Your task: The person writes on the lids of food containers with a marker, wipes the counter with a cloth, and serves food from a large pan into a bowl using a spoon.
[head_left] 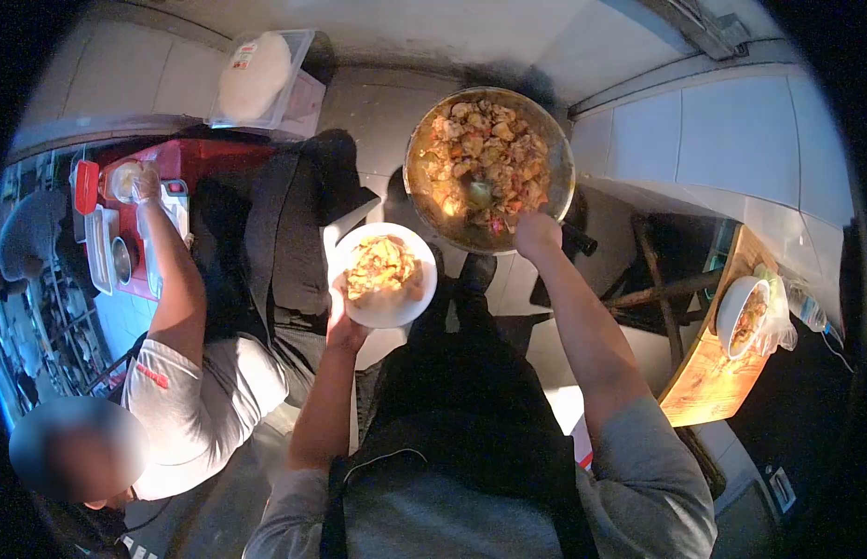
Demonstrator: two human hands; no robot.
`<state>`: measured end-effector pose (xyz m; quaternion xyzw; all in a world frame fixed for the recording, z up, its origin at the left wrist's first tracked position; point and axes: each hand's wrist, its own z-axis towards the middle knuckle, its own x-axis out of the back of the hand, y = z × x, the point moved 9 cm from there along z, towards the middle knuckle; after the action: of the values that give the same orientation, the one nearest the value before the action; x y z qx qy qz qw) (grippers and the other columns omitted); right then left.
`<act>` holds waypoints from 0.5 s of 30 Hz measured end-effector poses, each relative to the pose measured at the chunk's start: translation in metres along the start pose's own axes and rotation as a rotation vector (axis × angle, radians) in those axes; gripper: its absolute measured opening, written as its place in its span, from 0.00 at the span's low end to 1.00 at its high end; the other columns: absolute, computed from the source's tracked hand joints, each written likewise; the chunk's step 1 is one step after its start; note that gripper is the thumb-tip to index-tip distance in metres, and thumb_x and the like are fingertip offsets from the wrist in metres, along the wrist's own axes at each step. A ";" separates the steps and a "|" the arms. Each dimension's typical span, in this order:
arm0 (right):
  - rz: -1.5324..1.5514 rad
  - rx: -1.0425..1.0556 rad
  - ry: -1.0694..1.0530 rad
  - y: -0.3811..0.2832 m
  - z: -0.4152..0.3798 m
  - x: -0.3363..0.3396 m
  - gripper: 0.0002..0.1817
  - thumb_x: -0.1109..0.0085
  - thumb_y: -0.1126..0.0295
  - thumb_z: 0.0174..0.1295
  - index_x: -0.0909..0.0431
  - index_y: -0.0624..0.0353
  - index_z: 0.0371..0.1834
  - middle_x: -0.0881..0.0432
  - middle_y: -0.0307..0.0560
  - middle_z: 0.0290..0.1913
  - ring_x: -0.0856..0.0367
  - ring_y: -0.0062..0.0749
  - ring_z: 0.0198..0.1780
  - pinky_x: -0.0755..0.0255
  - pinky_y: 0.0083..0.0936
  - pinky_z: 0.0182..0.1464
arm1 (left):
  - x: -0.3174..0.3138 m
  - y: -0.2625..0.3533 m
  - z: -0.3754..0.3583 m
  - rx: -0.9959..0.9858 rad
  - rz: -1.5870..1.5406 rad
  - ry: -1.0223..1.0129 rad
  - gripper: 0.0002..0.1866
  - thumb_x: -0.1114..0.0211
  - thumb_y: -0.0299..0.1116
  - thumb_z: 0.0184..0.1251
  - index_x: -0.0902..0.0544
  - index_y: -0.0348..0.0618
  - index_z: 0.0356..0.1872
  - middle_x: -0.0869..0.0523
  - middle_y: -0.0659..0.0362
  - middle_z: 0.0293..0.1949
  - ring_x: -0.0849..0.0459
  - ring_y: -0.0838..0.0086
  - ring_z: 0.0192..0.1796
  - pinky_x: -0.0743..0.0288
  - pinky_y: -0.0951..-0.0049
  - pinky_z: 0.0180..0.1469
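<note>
My left hand (345,321) holds a white bowl (428,289) from below and the side, with the thumb near its rim. Chunky yellow-brown food (382,268) fills the bowl. Ahead and to the right is a wide round pan (419,210) of chunky stew (494,149) with orange and red pieces. My right hand (539,235) is closed at the pan's near right edge. Its fingers seem to be around the handle of a ladle (480,194), whose greyish head lies among the stew; most of the handle is hidden. The pan's dark handle (581,239) sticks out beside that hand.
At left, a co-worker's gloved hand (147,182) reaches over containers on a red surface (196,158). A clear box (289,79) with a pale mass stands at the back. Another filled bowl (729,321) and a plastic bag (778,321) rest on a wooden table (704,396) at right.
</note>
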<state>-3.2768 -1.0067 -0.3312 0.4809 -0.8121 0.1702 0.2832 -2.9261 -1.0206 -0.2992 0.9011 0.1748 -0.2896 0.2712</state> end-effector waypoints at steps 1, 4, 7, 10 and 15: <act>0.018 0.004 0.033 0.003 0.010 -0.009 0.14 0.48 0.66 0.58 0.20 0.49 0.46 0.17 0.47 0.44 0.18 0.41 0.46 0.23 0.39 0.45 | -0.003 0.000 0.001 0.002 -0.043 -0.039 0.37 0.63 0.63 0.68 0.46 0.48 0.70 0.40 0.54 0.69 0.39 0.56 0.69 0.44 0.54 0.70; 0.282 -0.054 0.170 0.016 0.014 -0.040 0.14 0.47 0.64 0.58 0.20 0.44 0.48 0.17 0.48 0.42 0.18 0.42 0.45 0.24 0.39 0.45 | -0.010 0.003 0.004 -0.025 0.001 -0.033 0.37 0.62 0.63 0.68 0.46 0.49 0.70 0.40 0.54 0.70 0.39 0.56 0.69 0.45 0.54 0.70; 0.570 -0.163 0.160 0.016 0.017 -0.067 0.15 0.44 0.63 0.58 0.20 0.41 0.49 0.17 0.49 0.42 0.18 0.44 0.44 0.25 0.38 0.45 | -0.016 0.009 0.007 -0.053 0.008 -0.049 0.38 0.61 0.62 0.68 0.47 0.47 0.70 0.40 0.54 0.69 0.40 0.57 0.69 0.46 0.55 0.70; 0.712 -0.100 0.261 0.016 0.012 -0.079 0.16 0.41 0.63 0.56 0.19 0.45 0.48 0.17 0.50 0.42 0.18 0.43 0.42 0.26 0.36 0.44 | -0.014 0.016 0.012 -0.094 0.069 -0.050 0.38 0.58 0.61 0.68 0.46 0.43 0.70 0.39 0.53 0.69 0.39 0.59 0.69 0.44 0.57 0.70; 0.761 -0.055 0.316 0.040 -0.034 -0.088 0.18 0.38 0.63 0.54 0.19 0.47 0.50 0.16 0.51 0.38 0.17 0.41 0.40 0.25 0.32 0.44 | 0.002 0.011 0.020 -0.075 0.014 0.045 0.37 0.60 0.60 0.69 0.46 0.44 0.70 0.39 0.53 0.69 0.39 0.60 0.69 0.44 0.58 0.70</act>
<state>-3.2692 -0.9088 -0.3598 0.1067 -0.8826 0.3128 0.3342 -2.9279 -1.0414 -0.3097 0.8978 0.1850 -0.2607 0.3028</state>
